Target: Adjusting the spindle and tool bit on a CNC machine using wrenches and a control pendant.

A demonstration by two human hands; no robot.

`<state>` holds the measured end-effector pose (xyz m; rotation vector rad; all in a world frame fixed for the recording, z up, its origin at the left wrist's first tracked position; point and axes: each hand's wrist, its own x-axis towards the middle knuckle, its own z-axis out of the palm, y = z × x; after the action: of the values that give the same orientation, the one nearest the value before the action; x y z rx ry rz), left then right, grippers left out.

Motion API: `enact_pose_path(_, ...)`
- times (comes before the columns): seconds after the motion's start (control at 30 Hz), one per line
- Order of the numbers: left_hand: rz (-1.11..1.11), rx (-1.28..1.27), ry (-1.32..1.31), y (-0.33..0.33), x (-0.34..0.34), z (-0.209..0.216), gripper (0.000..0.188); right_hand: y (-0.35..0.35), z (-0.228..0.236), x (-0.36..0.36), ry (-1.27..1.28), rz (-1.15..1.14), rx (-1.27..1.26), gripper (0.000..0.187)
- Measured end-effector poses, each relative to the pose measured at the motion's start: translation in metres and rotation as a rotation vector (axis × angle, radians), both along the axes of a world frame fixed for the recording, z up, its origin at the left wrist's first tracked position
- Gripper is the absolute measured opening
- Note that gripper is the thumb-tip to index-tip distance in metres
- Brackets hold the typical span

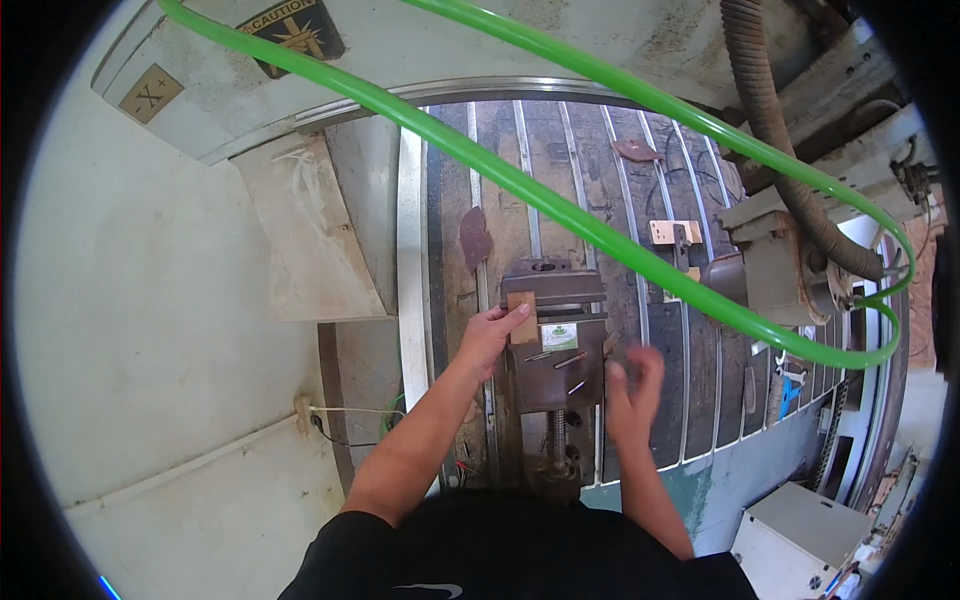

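Start at the left of the slotted table [597,150] with a rust-brown flat piece [476,238], lying loose and apart from the vise. Next, find the left hand [484,342], closed on a tan block [523,334], thumb on the upper face, other fingers mostly hidden at the outer side. Locate the block at the left end of the vise [540,385], apparently across the end of the jaw gap; cannot tell from above whether seated between the jaws or only resting on top. To steady such a piece well, press evenly with the thumb, line up the long edges square to the jaws, and avoid letting a fingertip slip into the gap. Watch the small metal rods [570,361] just right of the block, lying loose near a green-and-white card [560,337]; best not to brush against them. Before turning the vise screw [559,430], check for a flat seat without rocking. Farther right, see the right hand [637,395], blurred, fingers spread and apparently empty, beside the vise without touching. Bring that hand in low and slowly, well under the green hose [600,232] slanting across toward the right.
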<state>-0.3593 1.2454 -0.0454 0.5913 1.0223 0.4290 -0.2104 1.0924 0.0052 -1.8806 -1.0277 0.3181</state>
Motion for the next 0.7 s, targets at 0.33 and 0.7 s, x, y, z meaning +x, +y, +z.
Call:
enact_pose_path(0.33, 0.083, 0.051, 0.031, -0.002, 0.009, -0.007, 0.033, -0.174, -0.045, -0.064, 1.42, 0.095, -0.682, 0.033)
enact_pose_path(0.7, 0.096, 0.033, 0.037, 0.0, 0.009, 0.002, 0.034, -0.171, -0.058, -0.09, 1.356, 0.163, -0.703, 0.028)
